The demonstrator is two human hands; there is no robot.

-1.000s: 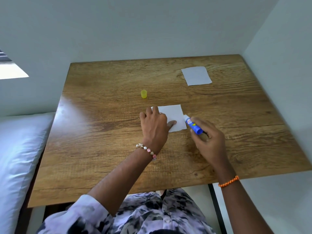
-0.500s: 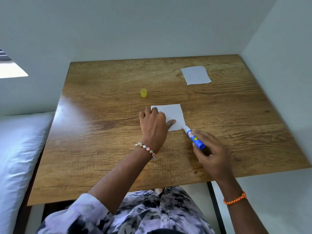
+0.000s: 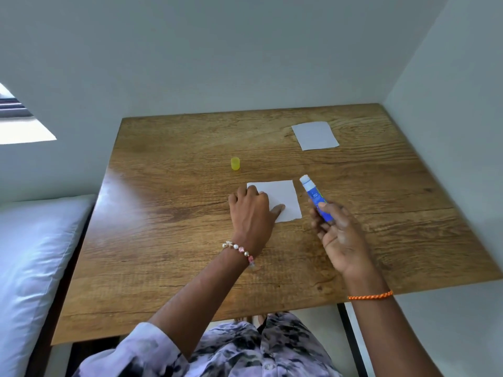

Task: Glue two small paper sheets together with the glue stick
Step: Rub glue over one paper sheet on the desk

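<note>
- Pale walls close round a wooden bench point(image 3: 177, 240) in a corner; a white bed lies at the left edge of the frame.
- Left hand point(image 3: 251, 210), fingers flat, presses the near sheet point(image 3: 283, 197) down at centre frame.
- Right hand point(image 3: 336, 232) grips the uncapped glue stick point(image 3: 315, 197) just right of that sheet, its long axis tilted toward the upper left, white tip raised off the paper.
- Second sheet point(image 3: 315, 135) lies well apart in the upper right, nearer the right hand; the yellow cap point(image 3: 235, 163) stands above the left hand.
- Half a second earlier the tip touched the sheet's lower right corner; now it is lifted beside the upper right corner.
</note>
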